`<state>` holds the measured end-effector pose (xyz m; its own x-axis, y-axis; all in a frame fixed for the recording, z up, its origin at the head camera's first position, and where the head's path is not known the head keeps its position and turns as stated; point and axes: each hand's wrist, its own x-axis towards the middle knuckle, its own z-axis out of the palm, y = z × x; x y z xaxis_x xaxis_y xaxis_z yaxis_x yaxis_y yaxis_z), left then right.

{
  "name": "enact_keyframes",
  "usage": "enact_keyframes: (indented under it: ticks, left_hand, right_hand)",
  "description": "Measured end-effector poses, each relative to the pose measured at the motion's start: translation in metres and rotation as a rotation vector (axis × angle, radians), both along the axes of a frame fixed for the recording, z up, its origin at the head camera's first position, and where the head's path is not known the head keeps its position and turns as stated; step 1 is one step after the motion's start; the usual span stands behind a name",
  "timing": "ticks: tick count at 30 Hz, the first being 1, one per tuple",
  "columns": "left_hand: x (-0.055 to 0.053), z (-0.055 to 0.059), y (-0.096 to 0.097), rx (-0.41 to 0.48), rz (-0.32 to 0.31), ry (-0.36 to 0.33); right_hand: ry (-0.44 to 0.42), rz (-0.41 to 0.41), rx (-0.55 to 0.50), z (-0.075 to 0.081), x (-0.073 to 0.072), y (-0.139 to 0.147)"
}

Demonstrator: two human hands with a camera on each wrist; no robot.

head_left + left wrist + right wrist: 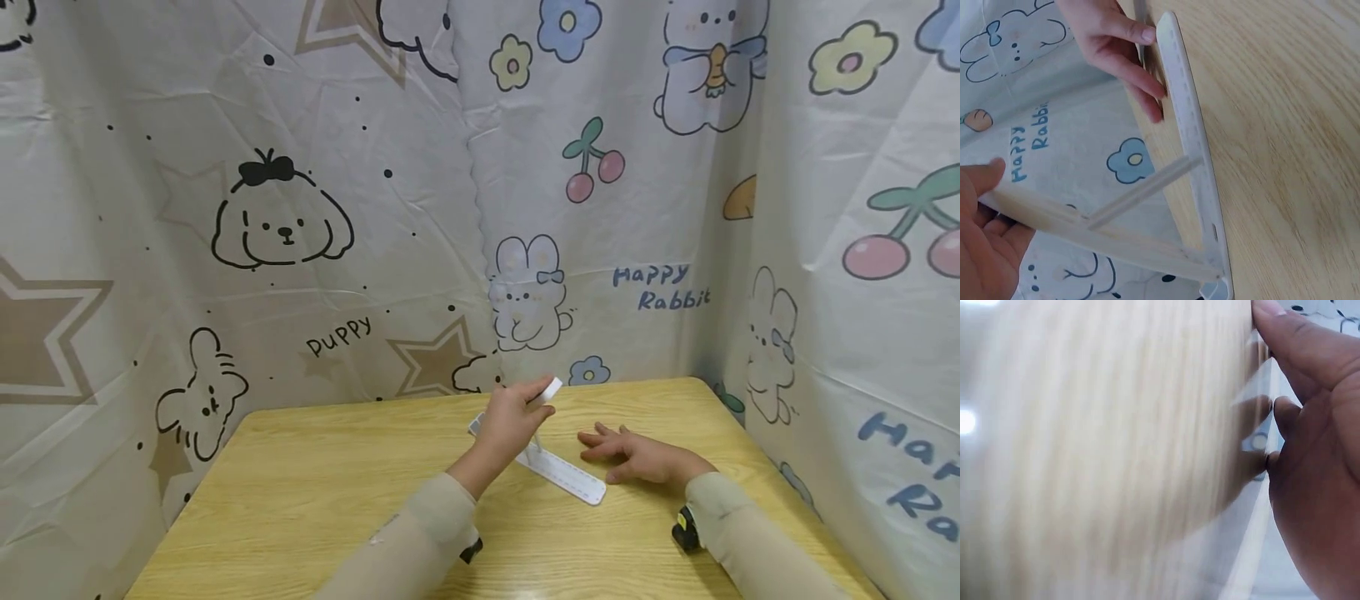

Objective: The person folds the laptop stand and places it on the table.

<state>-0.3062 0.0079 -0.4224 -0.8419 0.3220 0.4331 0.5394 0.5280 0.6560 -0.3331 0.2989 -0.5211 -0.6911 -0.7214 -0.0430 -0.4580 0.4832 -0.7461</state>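
A white hinged folding stand (pixel 566 477) is propped on the wooden table. Its long flat base lies slantwise on the wood. In the left wrist view the raised arm (pixel 1116 247) opens from a hinge at the bottom, and a thin strut (pixel 1141 190) links arm and base. My left hand (pixel 510 425) grips the free end of that arm, thumb on one side and fingers curled on the other. My right hand (pixel 645 458) rests beside the base's near right end, palm down, fingers spread and holding nothing. Its fingertips meet the tabletop in the right wrist view.
The wooden table (pixel 337 483) carries both forearms, each with a small black device at the cuff. A printed curtain (pixel 420 275) with puppies, rabbits and stars hangs behind the table's far edge and along its sides.
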Motion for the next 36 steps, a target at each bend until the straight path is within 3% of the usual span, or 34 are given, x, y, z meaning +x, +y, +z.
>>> enact_keyframes:
  ticks: [7,23,30,36]
  left_hand:
    - [-0.002,0.0,-0.001,0.025,-0.025,0.004]
    - [-0.005,-0.006,-0.023,0.07,-0.083,0.03]
    - [-0.003,-0.007,-0.035,0.161,-0.144,-0.056]
    - [-0.002,-0.009,-0.042,0.239,-0.187,-0.103]
  right_hand:
    - [0.029,0.057,0.044,-0.003,-0.006,-0.004]
    - [0.037,0.123,0.022,0.0,0.011,-0.039]
    - [0.009,0.091,0.027,0.0,0.019,-0.056]
    - [0.046,0.106,0.044,0.001,0.027,-0.068]
